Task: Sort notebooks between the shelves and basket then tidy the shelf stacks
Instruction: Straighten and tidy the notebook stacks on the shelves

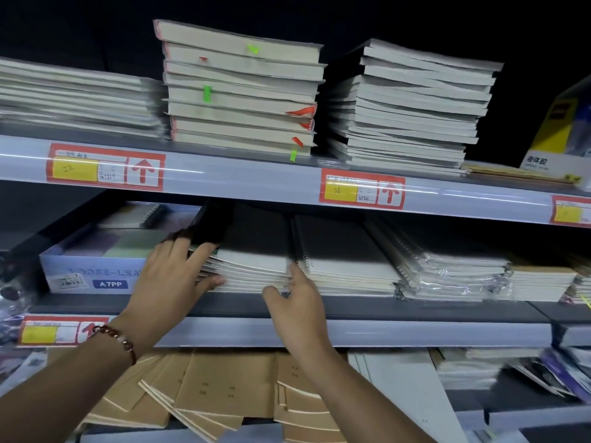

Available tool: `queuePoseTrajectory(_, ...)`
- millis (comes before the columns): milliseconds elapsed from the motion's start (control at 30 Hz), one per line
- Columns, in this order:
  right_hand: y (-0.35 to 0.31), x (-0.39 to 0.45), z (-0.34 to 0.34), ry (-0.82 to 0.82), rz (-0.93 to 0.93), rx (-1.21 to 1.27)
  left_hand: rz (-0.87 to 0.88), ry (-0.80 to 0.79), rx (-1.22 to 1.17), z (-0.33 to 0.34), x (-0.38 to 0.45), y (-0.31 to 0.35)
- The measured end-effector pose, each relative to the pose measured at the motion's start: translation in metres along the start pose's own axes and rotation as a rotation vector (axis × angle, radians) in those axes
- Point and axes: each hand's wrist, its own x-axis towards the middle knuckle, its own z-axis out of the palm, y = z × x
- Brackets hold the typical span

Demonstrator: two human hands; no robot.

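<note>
**A:** Your left hand (179, 270) has its fingers curled over the left edge of the stack of black-covered notebooks (252, 251) on the middle shelf (415, 310), thumb pressed against the page edges lower down. So it is grasping the stack's left side. Just outside that hold sits a pale blue box (92, 270), close enough to crowd your knuckles.

**B:** And the stack itself?

**A:** Probably heavy as a whole, many thin books with bendy covers, loose layers that will likely slide and fan if you push one side only. Better to squeeze from both ends and square it up.

**B:** My other hand?

**A:** Your right hand (297, 302) is at the stack's front right corner, fingertips touching the page edges, thumb out and free; released rather than clenched. Just right of it lies a spiral-bound pile (339, 251) whose wire coils could snag.

**B:** Room to work?

**A:** The shelf looks smooth, so books should slide. The upper shelf (256, 177) hangs low over your fingers, so lifting room is tight.
</note>
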Motion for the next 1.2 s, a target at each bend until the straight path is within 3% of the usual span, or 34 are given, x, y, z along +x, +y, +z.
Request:
queuePoseTrajectory(200, -0.001, -0.002, -0.021, -0.039, -0.028, -0.084, 0.026, -0.009, 0.023, -0.002, 0.001, 0.001)
queuePoseTrajectory(333, -0.004, 0.009, -0.034, 0.009, -0.351, -0.667, 0.17, 0.038, 0.051, -0.002, 0.002, -0.009)
queuePoseTrajectory(500, 0.001, 0.044, -0.029, -0.09, -0.656, -0.893, 0.254, 0.073, 0.07, -0.004, 0.006, -0.022)
queuePoseTrajectory(667, 0.003, 0.068, -0.036, -0.129, -0.591, -0.845, 0.268, 0.069, 0.06, -0.002, 0.01, -0.024)
queuePoseTrajectory(900, 0.012, 0.059, -0.036, -0.059, -0.62, -0.759, 0.262, 0.003, 0.038, -0.004, 0.006, -0.029)
queuePoseTrajectory(1033, 0.015, 0.063, -0.045, -0.057, -0.591, -0.734, 0.168, 0.106, -0.104, -0.015, 0.004, -0.041)
queuePoseTrajectory(1200, 0.02, 0.064, -0.044, 0.015, -0.583, -0.706, 0.097, 0.07, -0.195, -0.012, 0.0, -0.049)
